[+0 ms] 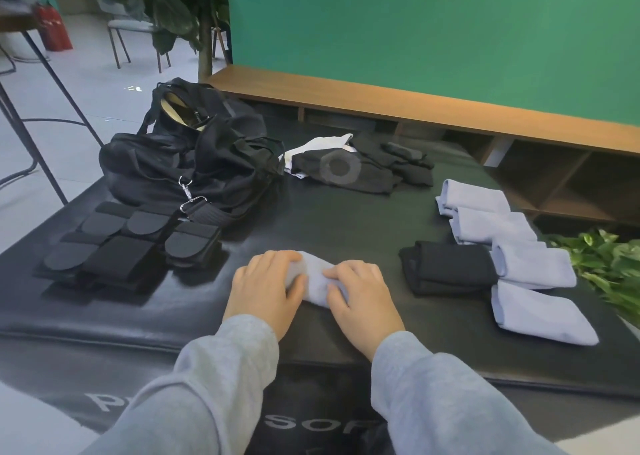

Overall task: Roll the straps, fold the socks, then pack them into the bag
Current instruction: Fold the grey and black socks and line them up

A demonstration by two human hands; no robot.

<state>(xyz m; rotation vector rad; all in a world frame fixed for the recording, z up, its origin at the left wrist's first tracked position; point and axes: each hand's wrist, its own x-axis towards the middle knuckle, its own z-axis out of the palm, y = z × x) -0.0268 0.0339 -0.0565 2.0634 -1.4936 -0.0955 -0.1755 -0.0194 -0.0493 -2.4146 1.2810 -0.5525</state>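
Head view: both hands on a pale blue sock near the front edge of the black mat.

Left hand (pixel 266 288) and right hand (pixel 360 293) lie over the sock (pixel 317 278), fingers curled on its two ends; it looks half folded. Its long axis runs left to right, one end under each hand, so neither is nearer. Folded blue socks (pixel 533 264) and a black pair (pixel 448 267) lie along the right edge, rolled straps (pixel 131 247) at the left, the open bag (pixel 187 157) at the far left corner, nearer the left hand.
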